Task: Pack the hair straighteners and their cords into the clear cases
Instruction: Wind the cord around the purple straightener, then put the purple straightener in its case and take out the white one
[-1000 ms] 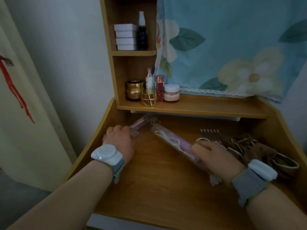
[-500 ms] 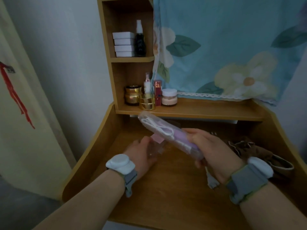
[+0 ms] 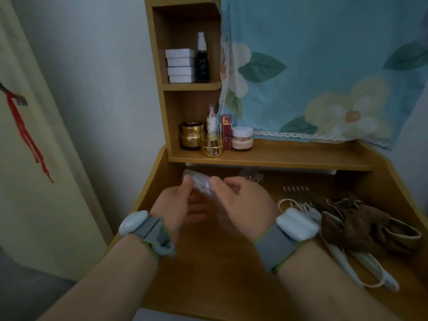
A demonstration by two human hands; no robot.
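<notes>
The clear plastic case with a lilac hair straightener inside (image 3: 203, 185) is up off the wooden table (image 3: 208, 274), held between both hands just in front of the low shelf. The picture is blurred here, so its outline is only partly readable. Its long axis seems to run from near-right to far-left: the near end disappears under the right hand (image 3: 243, 205), and the far end pokes out past the fingertips towards the left side wall of the table.

Nearest the camera, the left hand (image 3: 178, 205) sits palm-inward on the left of the case, its fingers curled up, with the tips meeting the far end of the case. The right hand lies over the case from the right, fingers bent round it and pinching near the same far end. Both hands therefore grip the case, and the two sets of fingertips almost meet at its far-left end, which is probably the end that needs closing.

To the right, well apart from the hands, a white hair straightener with its white cord (image 3: 342, 258) lies on the table, long axis near to far, beside a crumpled brown cloth bag (image 3: 361, 225). It is not yet packed, and the right hand is the nearer one to it. Farther back, a second clear case (image 3: 251, 176) seems to lie under the shelf, though it is too blurred to be sure.
</notes>
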